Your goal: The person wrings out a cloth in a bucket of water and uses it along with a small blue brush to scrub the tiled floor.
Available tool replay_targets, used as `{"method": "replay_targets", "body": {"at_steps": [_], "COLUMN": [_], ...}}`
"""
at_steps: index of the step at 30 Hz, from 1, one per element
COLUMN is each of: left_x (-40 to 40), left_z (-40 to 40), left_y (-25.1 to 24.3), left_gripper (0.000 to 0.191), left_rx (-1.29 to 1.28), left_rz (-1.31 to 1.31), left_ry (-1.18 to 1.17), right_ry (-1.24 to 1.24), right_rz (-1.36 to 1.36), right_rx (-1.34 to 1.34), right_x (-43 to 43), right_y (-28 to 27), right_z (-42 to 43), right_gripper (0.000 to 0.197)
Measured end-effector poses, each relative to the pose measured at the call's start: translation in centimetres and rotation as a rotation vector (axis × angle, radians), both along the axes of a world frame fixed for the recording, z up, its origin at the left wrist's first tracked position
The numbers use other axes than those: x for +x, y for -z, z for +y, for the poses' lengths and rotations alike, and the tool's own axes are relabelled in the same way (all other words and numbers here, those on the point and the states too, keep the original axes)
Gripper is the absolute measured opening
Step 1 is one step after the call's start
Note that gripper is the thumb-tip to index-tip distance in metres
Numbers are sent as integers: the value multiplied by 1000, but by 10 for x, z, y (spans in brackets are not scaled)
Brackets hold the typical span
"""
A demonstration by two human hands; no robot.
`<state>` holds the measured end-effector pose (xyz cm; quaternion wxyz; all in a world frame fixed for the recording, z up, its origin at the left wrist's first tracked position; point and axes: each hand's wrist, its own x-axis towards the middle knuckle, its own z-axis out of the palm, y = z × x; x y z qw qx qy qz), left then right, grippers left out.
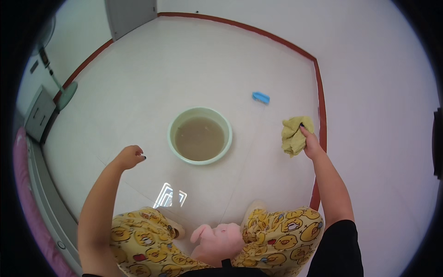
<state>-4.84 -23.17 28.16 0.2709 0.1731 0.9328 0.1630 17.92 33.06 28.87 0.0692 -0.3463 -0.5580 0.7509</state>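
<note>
A crumpled yellow-green cloth (pixel 293 136) is gripped in my right hand (pixel 311 142), close to the wall's red skirting; the thumb presses on top of it. My left hand (pixel 130 157) holds nothing and hovers left of the basin, its fingers loosely curled and apart. Between my hands stands a pale green plastic basin (pixel 200 162) on the floor, partly filled with murky brown water (pixel 200 140). Beyond the basin to the right lies a blue scrubbing brush (pixel 260 97), its bristles turned down toward the tiles.
A pink plush toy (pixel 218 242) sits between my knees. Red skirting (pixel 322 104) edges the right wall. At left stand a pedestal fan (pixel 65 95), a small drawer cabinet (pixel 41 114) and a bed frame (pixel 48 200) with pink bedding (pixel 29 207). A grey door (pixel 131 15) is at the back.
</note>
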Motion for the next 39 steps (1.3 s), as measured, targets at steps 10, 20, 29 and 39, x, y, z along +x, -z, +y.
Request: {"method": "replay_targets", "body": {"at_steps": [10,20,29,39], "left_x": [122,147,149,145], "left_z": [162,217,241,255], "left_y": [250,299,300,305], "left_gripper": [90,123,117,120], "left_rx": [-345,-653,-684,-763], "left_rz": [-71,-120,-155,-190], "left_ry": [236,258,251,297], "right_ry": [291,350,40,-737], "right_rz": [-98,32,-37,-607], "right_rx": [-310,27,329,969], "right_x": [118,-4,-153,-199], "right_y": [199,285,349,394], "right_z": [43,81,118,54], "right_gripper": [38,37,37,68]}}
